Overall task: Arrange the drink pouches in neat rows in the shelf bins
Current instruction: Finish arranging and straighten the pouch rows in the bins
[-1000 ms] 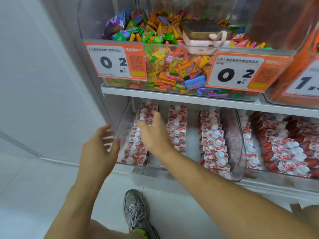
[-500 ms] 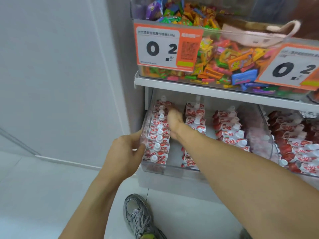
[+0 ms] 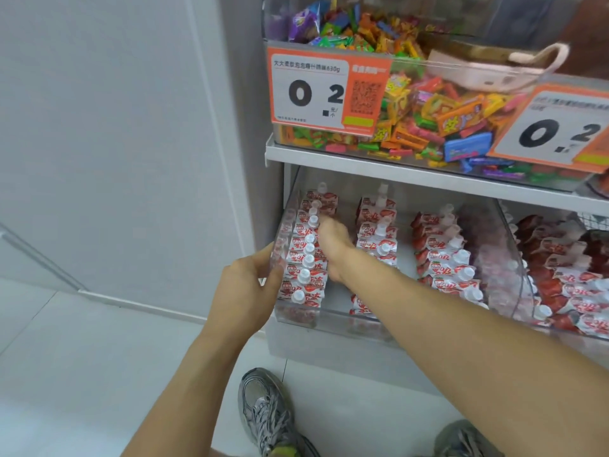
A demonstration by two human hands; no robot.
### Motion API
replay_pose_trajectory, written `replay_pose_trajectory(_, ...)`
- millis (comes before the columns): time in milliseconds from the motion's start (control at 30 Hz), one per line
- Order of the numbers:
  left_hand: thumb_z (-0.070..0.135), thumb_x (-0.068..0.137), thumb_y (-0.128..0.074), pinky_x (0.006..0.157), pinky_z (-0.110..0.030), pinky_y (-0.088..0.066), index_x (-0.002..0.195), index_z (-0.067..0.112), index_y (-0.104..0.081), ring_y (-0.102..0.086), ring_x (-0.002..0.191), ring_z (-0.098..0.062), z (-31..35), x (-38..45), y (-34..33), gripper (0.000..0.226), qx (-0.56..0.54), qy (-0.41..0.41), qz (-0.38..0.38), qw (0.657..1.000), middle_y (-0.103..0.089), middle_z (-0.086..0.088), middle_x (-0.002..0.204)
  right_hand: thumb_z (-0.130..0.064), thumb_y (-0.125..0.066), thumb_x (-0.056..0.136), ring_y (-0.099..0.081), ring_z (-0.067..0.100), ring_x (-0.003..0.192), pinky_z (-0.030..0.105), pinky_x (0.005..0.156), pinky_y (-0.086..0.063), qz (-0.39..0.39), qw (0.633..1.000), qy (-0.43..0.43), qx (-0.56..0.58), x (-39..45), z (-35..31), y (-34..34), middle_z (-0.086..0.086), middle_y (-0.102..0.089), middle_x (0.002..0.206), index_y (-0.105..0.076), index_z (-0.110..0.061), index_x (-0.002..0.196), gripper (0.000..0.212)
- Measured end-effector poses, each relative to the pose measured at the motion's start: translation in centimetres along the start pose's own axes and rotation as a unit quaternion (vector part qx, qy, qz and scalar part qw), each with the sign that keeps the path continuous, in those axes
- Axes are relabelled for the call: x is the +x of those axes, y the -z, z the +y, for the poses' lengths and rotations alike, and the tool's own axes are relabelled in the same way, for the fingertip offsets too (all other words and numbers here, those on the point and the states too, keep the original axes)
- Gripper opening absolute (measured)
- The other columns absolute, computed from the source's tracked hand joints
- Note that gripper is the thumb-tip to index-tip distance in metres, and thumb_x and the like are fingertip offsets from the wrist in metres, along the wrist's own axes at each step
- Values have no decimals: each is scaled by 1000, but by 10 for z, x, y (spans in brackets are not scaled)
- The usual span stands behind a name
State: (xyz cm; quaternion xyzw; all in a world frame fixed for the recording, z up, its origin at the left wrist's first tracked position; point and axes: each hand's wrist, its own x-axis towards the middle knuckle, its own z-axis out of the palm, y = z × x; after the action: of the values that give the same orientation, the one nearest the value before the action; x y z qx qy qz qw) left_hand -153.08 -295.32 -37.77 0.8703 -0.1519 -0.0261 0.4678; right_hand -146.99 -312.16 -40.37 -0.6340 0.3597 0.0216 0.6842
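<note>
A clear shelf bin on the lower shelf holds three rows of red-and-white drink pouches with white caps: a left row, a middle row and a right row. My left hand grips the bin's left wall near its front corner. My right hand reaches into the bin between the left and middle rows, its fingers curled onto a pouch in the left row. My right forearm hides the front of the middle row.
A second bin of loosely piled pouches sits to the right. On the shelf above, a candy bin carries orange price tags, with a pink phone lying on it. A white wall is on the left and my shoes are below.
The view shifted left and closer. My left hand rose from open air onto the bin's left wall. My right hand moved slightly forward along the left row.
</note>
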Motion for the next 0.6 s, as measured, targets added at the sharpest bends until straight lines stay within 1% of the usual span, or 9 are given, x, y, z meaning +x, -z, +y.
replay_pose_trajectory(100,32,97,-53,52,-4,-39,111,33,-69,-63,65,9,2,3,-2,22,4,10,4,1000,-62,31,67,-59,-40,94,-63,31,115,51,105,-47,-25,999,-2,37,-8,0,2,10,-67,125,-57,-18,131,58)
replay_pose_trajectory(167,41,96,-51,50,-8,-37,104,34,-69,-64,66,3,4,4,-2,20,5,24,6,1000,-63,28,65,-59,-38,97,-63,30,116,49,104,-48,-35,999,-5,31,-9,-2,6,11,-67,127,-55,-17,134,58)
replay_pose_trajectory(200,43,96,-51,51,-9,-38,101,34,-69,-65,67,2,3,4,-1,20,-1,30,6,1000,-63,27,64,-60,-36,97,-59,31,122,49,107,-45,-42,999,-10,19,-13,-2,6,11,-61,136,-50,-19,140,61)
replay_pose_trajectory(267,43,95,-51,51,-4,-36,104,33,-69,-64,66,8,2,3,0,22,-12,34,-1,999,-62,31,61,-60,-31,98,-41,32,140,52,115,-32,-39,999,-11,-15,-17,3,3,6,-38,157,-28,-26,154,66)
replay_pose_trajectory(333,44,95,-51,50,-2,-35,106,33,-69,-61,62,13,2,3,0,24,-5,30,-8,999,-61,33,60,-59,-31,98,-33,31,145,54,117,-27,-51,999,-4,-13,-22,9,-1,-1,-24,163,-12,-37,157,66)
replay_pose_trajectory(467,42,97,-49,48,-3,-36,106,30,-70,-60,58,9,5,3,1,25,12,34,-9,999,-60,27,57,-62,-38,90,-40,31,140,58,114,-33,-64,997,-17,32,-23,12,-2,0,-32,160,-16,-42,153,70)
replay_pose_trajectory(533,40,97,-50,50,-5,-36,108,30,-69,-62,63,8,5,2,2,24,13,37,-11,999,-62,28,60,-70,-44,81,-44,31,138,57,112,-35,-85,996,-26,23,-16,17,-1,-2,-35,158,-15,-41,154,84)
replay_pose_trajectory(567,37,98,-51,51,-6,-37,109,31,-69,-63,64,8,5,1,3,22,12,38,-14,999,-62,29,60,-75,-47,77,-48,31,135,56,109,-39,-93,995,-42,17,-13,23,0,0,-39,155,-14,-38,155,93)
replay_pose_trajectory(600,33,98,-52,51,-5,-36,110,31,-68,-62,64,9,5,0,3,21,10,38,-15,999,-61,31,59,-78,-49,74,-56,31,127,54,103,-46,-103,993,-65,6,-21,24,0,3,-48,149,-20,-32,155,98)
